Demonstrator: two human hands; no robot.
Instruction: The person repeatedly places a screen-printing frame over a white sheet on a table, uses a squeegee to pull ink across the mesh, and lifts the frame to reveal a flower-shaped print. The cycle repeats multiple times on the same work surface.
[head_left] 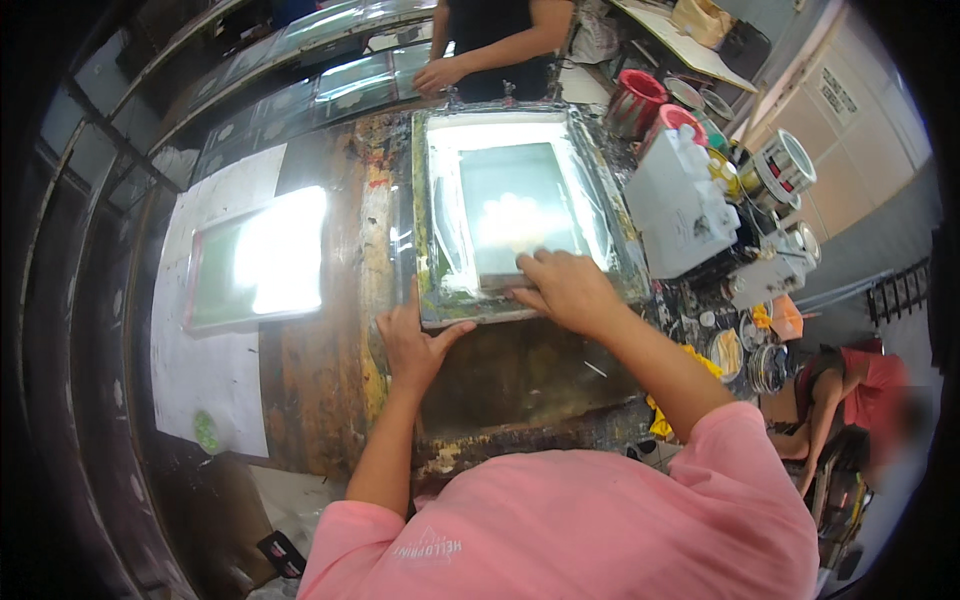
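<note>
A screen-printing frame lies flat on the work table in front of me, its mesh bordered in white and shining with reflected light. My right hand is closed on a squeegee, a flat bar resting on the mesh near the frame's near edge. At the near left corner of the frame, my left hand has its thumb and forefinger spread, the thumb along the near edge and the finger up the left side. The glossy pane to the left lies on a white sheet, out of reach of either hand.
White plastic jugs and several paint cans crowd the right side. Metal racks line the left. A person in black stands beyond the frame; another person in red bends at the right. Yellow cloth hangs by the table edge.
</note>
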